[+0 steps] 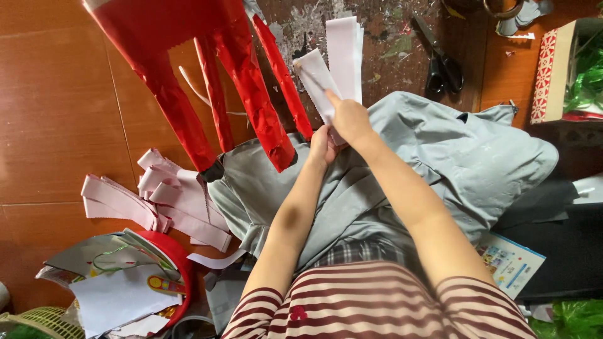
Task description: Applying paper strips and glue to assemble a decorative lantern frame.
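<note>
My right hand (349,118) and my left hand (321,146) together hold a folded white paper strip (314,78) that points up and to the left. Both hands pinch its lower end, close together over my lap, which is covered by grey cloth (452,150). Just behind the strip lies a stack of white paper strips (344,53) on a worn dark board. A structure wrapped in shiny red foil (188,56), with several long legs, stands to the left of my hands.
Black scissors (443,63) lie on the board at upper right. Pink folded paper strips (157,201) are piled on the wooden floor at left. A red bowl (179,260) with papers sits lower left. A patterned box (553,69) stands far right; a printed booklet (512,263) lies lower right.
</note>
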